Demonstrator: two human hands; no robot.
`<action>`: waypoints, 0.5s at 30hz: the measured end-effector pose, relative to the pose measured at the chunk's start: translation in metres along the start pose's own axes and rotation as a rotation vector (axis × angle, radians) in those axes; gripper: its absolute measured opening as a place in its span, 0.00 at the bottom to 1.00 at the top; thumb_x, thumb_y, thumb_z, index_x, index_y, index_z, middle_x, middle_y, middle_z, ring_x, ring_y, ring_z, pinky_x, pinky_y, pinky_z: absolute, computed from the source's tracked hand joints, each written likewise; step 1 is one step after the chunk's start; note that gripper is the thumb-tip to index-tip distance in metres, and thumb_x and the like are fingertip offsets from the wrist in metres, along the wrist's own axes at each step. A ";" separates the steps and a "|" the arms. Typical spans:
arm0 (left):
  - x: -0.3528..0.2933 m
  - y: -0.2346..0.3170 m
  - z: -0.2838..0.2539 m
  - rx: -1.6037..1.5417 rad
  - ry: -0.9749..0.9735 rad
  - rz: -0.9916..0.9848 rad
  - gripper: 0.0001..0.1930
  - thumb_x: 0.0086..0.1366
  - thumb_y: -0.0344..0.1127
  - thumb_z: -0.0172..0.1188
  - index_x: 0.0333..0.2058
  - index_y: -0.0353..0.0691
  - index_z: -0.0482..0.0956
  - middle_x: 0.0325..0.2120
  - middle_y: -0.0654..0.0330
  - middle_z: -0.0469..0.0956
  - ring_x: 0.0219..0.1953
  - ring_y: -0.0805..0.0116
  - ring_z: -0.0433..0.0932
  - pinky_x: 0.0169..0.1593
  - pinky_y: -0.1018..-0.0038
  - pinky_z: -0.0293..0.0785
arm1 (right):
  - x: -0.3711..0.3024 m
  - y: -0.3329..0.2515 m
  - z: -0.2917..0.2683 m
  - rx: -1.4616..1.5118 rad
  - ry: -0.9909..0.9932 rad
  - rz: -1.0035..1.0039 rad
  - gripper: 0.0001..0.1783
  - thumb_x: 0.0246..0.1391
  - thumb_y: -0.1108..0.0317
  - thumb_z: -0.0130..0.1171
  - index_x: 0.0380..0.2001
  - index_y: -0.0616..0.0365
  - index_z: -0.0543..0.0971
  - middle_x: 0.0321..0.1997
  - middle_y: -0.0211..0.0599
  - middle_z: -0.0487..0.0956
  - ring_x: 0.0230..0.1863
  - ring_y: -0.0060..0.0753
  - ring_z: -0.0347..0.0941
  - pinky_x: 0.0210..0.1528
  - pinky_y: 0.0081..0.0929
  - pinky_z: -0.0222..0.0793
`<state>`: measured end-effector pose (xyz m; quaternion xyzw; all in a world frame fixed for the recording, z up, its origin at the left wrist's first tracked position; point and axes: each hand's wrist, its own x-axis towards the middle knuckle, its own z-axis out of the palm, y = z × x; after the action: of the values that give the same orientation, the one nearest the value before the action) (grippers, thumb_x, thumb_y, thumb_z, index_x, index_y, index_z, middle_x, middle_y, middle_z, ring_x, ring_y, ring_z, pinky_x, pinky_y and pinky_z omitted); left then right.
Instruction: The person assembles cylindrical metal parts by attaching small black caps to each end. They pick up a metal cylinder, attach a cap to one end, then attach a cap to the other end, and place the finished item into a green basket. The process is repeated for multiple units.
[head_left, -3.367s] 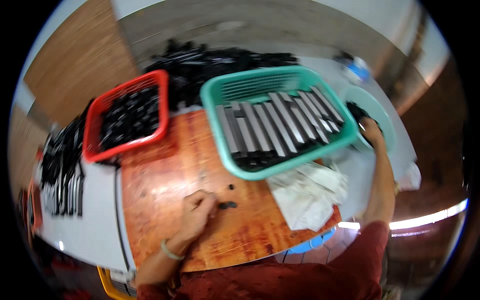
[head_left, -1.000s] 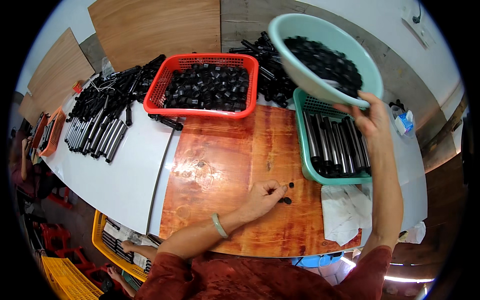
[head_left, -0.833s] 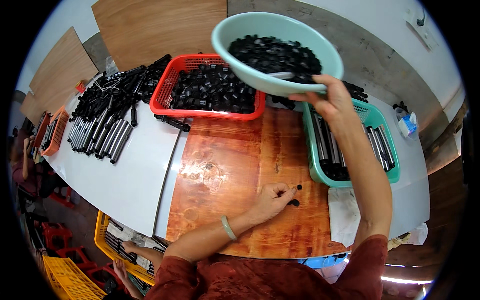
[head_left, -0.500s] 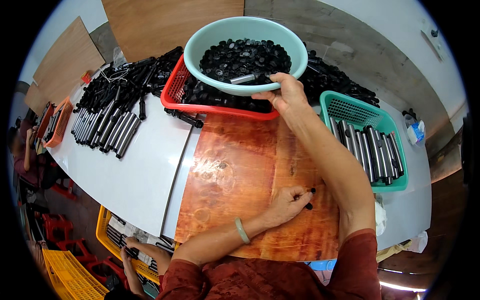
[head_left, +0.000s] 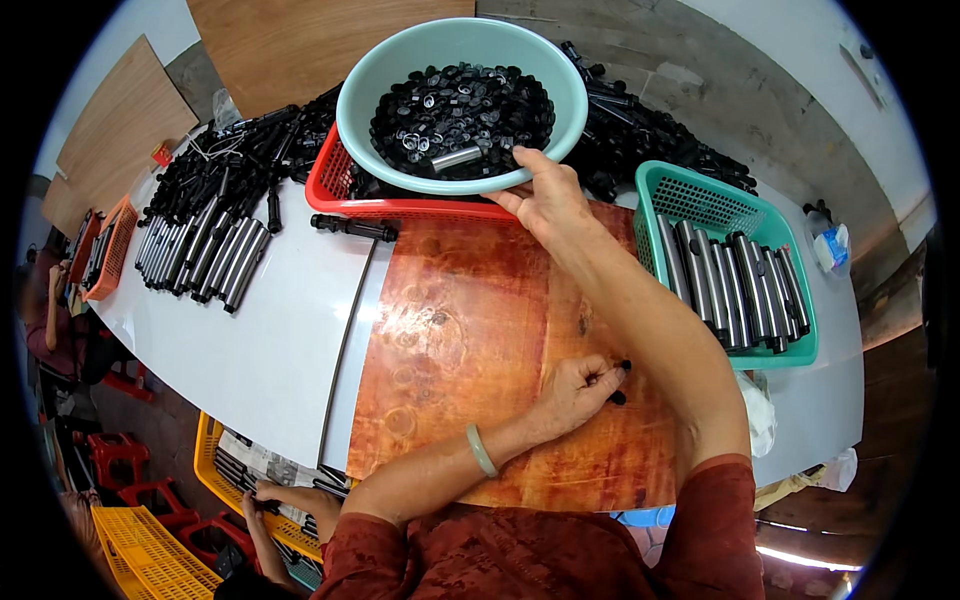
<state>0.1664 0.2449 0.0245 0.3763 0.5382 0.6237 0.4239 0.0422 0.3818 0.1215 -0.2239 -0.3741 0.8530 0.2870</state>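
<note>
My right hand (head_left: pixel 548 200) grips the near rim of a pale green plastic basin (head_left: pixel 362 95), thumb over the rim and fingers beneath. Small black plastic caps (head_left: pixel 480 105) fill its bottom, and a short silver tube (head_left: pixel 457 159) lies among them. The basin rests over a red basket (head_left: pixel 325 172) and tips slightly toward me. On the reddish wooden board (head_left: pixel 460 330), my left hand (head_left: pixel 577 397) is closed, with a small black part (head_left: pixel 626 366) at its fingertips. A second black piece (head_left: pixel 617 398) shows beside that hand; whether it is held cannot be told.
At right stands a green basket (head_left: pixel 655 190) of silver-and-black tubes (head_left: pixel 745 285). Black parts (head_left: pixel 290 150) and silver tubes (head_left: pixel 215 250) are heaped on the white table at left. A co-worker's hands (head_left: pixel 262 495) work over a yellow basket (head_left: pixel 207 440) at lower left.
The basin has shifted left and a little farther away with my right hand on its rim, now showing more of the caps. My left hand stays nearly in place.
</note>
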 end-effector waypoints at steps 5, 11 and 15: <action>0.005 -0.005 -0.004 -0.036 0.187 0.125 0.13 0.64 0.35 0.56 0.21 0.35 0.72 0.15 0.67 0.69 0.19 0.80 0.65 0.23 0.79 0.64 | -0.011 -0.004 -0.012 -0.002 -0.125 0.032 0.17 0.55 0.73 0.51 0.45 0.72 0.64 0.50 0.57 0.68 0.49 0.56 0.71 0.51 0.53 0.72; 0.041 0.053 -0.085 -0.380 0.728 0.225 0.15 0.63 0.34 0.54 0.45 0.36 0.63 0.26 0.61 0.70 0.22 0.73 0.73 0.23 0.77 0.70 | -0.024 -0.024 -0.025 -0.210 -0.105 0.057 0.21 0.55 0.68 0.54 0.47 0.71 0.65 0.51 0.59 0.68 0.49 0.56 0.72 0.48 0.42 0.74; 0.054 0.066 -0.143 -0.463 0.882 0.181 0.34 0.63 0.39 0.57 0.59 0.33 0.48 0.34 0.53 0.72 0.23 0.68 0.75 0.22 0.76 0.74 | -0.033 -0.027 -0.032 -0.399 -0.016 0.063 0.23 0.56 0.65 0.56 0.52 0.64 0.66 0.53 0.49 0.70 0.48 0.43 0.73 0.46 0.36 0.74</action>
<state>0.0066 0.2413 0.0708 0.0185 0.4788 0.8605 0.1729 0.0946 0.3913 0.1283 -0.2812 -0.5307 0.7723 0.2070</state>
